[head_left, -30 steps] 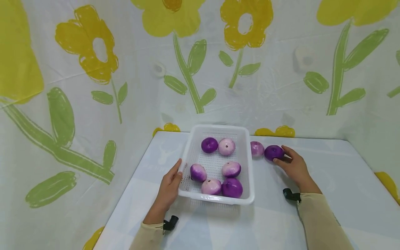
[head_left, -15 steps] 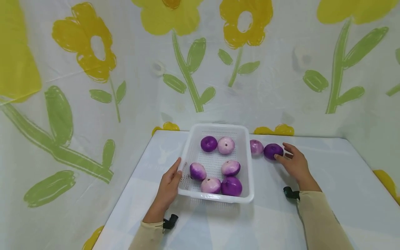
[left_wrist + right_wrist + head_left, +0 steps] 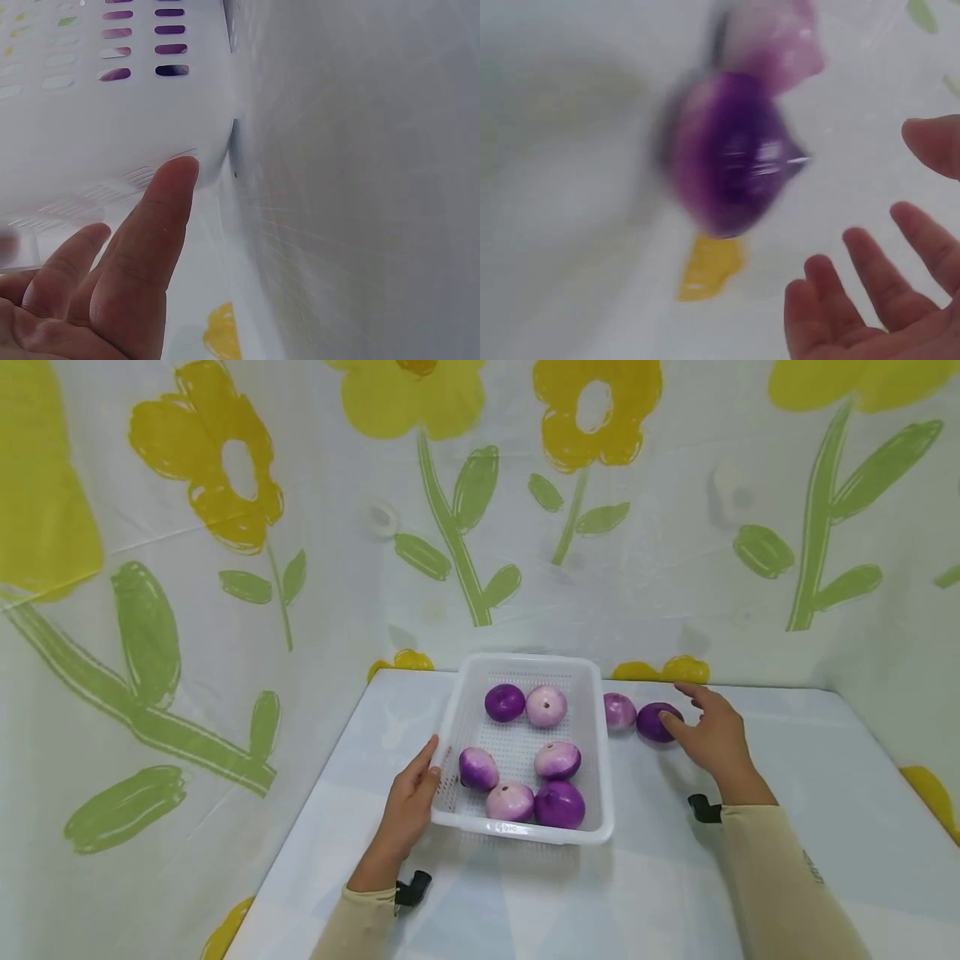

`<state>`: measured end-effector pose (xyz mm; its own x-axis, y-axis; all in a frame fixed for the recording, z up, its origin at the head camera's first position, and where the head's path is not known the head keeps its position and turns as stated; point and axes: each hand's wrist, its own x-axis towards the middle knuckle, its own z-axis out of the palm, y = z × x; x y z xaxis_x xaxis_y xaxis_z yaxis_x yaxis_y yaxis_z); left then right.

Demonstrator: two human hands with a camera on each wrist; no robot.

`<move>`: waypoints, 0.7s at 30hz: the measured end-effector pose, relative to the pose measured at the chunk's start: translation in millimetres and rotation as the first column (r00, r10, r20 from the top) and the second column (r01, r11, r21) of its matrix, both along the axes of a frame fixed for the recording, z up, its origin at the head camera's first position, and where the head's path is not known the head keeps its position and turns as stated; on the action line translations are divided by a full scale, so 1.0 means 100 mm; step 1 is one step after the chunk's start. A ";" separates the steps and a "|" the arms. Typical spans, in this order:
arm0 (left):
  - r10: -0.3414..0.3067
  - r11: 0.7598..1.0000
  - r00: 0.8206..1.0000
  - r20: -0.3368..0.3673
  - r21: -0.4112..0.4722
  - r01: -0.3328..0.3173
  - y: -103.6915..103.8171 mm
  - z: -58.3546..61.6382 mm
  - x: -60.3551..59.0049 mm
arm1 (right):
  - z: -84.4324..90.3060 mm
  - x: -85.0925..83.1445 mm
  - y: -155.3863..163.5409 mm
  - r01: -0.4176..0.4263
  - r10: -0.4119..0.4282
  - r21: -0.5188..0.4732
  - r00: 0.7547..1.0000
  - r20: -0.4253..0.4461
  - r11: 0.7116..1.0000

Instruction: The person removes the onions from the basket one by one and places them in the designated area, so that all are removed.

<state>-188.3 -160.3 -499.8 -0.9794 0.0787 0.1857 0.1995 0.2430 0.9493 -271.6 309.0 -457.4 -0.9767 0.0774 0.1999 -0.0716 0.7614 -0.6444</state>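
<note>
In the head view my left hand (image 3: 408,806) rests against the left side of a white plastic basket (image 3: 517,832). Its fingers look mostly straight in the left wrist view, one fingertip at the basket wall (image 3: 112,135). Several purple and pale onions lie inside, among them a dark onion (image 3: 559,804) and a pale onion (image 3: 510,801). Right of the basket, my right hand (image 3: 716,735) is held with fingers spread around a dark purple onion (image 3: 657,723). A gap separates fingers and onion in the right wrist view. Beside this onion sits a lighter onion (image 3: 619,712), partly behind the basket rim.
The white table (image 3: 637,893) ends at a wall hanging (image 3: 660,602) printed with yellow flowers, which also runs along the left side. A small black device (image 3: 414,888) is at my left wrist, another black device (image 3: 705,809) at my right.
My right hand has loosened from the dark onion: its fingers have spread and lifted slightly away. The onion stays beside the lighter one. My left hand keeps its place at the basket.
</note>
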 end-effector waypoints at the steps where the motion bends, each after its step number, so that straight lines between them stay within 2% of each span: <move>1: 0.001 1.000 1.000 0.001 0.000 -0.001 0.00 0.00 0.00 | 0.07 -0.02 -0.04 -0.024 0.024 0.012 1.000 -0.020 1.000; 4: -0.003 1.000 1.000 0.003 0.000 0.003 0.00 0.02 0.01 | 0.29 -0.09 -0.18 -0.104 0.107 0.044 0.993 -0.058 0.994; 7: -0.006 1.000 1.000 0.005 0.005 0.006 0.00 0.05 0.01 | 0.52 -0.16 -0.35 -0.193 0.198 0.085 0.979 -0.055 0.977; 13: 0.005 1.000 1.000 0.007 0.004 -0.005 0.00 0.05 0.01 | 0.87 -0.32 -0.77 -0.357 0.363 0.171 0.932 -0.002 0.918; 15: 0.007 1.000 1.000 0.010 0.005 -0.007 0.00 0.05 0.01 | 0.95 -0.35 -0.94 -0.410 0.418 0.221 0.909 0.015 0.885; 17: 0.010 1.000 1.000 0.010 0.003 -0.010 0.01 0.04 0.01 | 0.99 -0.37 -1.11 -0.460 0.471 0.299 0.881 0.037 0.836; 21: 0.017 1.000 1.000 0.011 -0.001 -0.017 0.01 0.02 0.01 | 1.01 -0.38 -1.46 -0.565 0.578 0.422 0.808 0.113 0.708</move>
